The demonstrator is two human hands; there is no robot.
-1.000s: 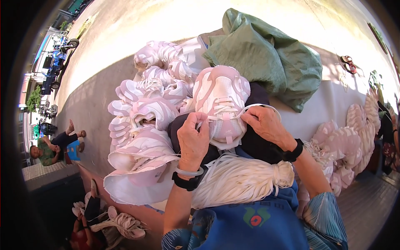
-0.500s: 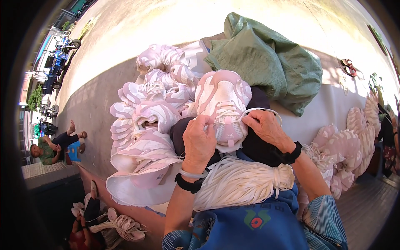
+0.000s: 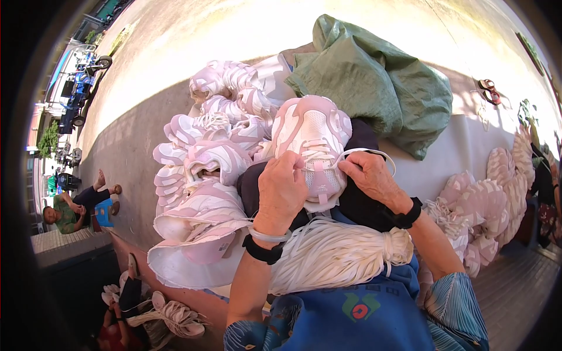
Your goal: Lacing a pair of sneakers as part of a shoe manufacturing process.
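Note:
A pink-and-white sneaker (image 3: pixel 309 123) rests across my lap, its toe pointing away from me. A white shoelace (image 3: pixel 383 154) is threaded through its lower eyelets and loops out to the right. My right hand (image 3: pixel 370 174) pinches this shoelace beside the tongue. At the left edge of the lacing, my left hand (image 3: pixel 281 186) has its fingers closed on the shoelace near an eyelet; the fingertips are partly hidden. A thick bundle of cream shoelaces (image 3: pixel 336 255) lies over my lap, on a blue apron (image 3: pixel 357 316).
A heap of similar sneakers (image 3: pixel 211 158) stands at my left, more sneakers (image 3: pixel 477 205) at the right. Beyond lies a crumpled green sack (image 3: pixel 369 82). People sit at the far left (image 3: pixel 79 205) and lower left (image 3: pixel 120 319); a sandal (image 3: pixel 490 92) lies far right.
My left hand has risen slightly and turned at the wrist, its fingers moving up along the lacing. The right hand keeps its pinch, almost unmoved. The view has shifted a little.

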